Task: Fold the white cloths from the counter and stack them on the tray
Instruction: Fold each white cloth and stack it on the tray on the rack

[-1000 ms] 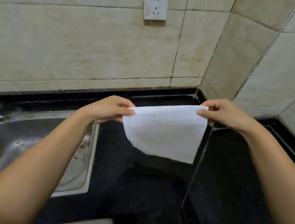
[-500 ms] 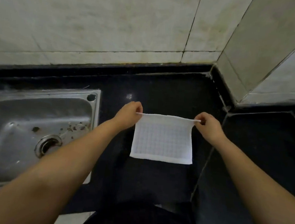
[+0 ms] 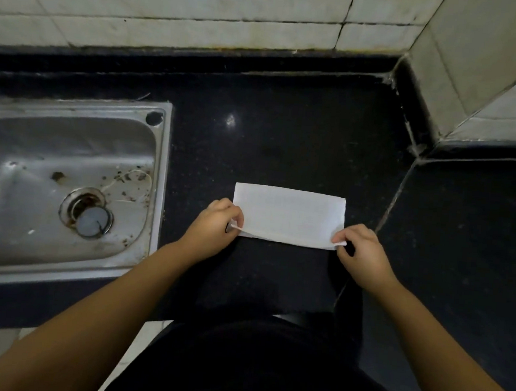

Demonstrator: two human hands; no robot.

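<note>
- Head view: a white cloth (image 3: 289, 218) lies on the black counter (image 3: 285, 142), to the right of the steel sink (image 3: 66, 186) and well in front of the tiled wall (image 3: 203, 15).
- The cloth shows as a wide rectangle, its far edge flat on the counter; the near edge is lifted slightly along the middle.
- The left hand (image 3: 214, 227) pinches the near left corner of the cloth between thumb and curled fingers.
- The right hand (image 3: 360, 248) pinches the near right corner in the same way, fingers curled over the edge.
- Both forearms reach in from the bottom of the view, over a dark garment on the person's body.
- The sink holds a round drain (image 3: 90, 216) with scattered debris around it.
- A seam in the counter runs diagonally just right of the cloth.
</note>
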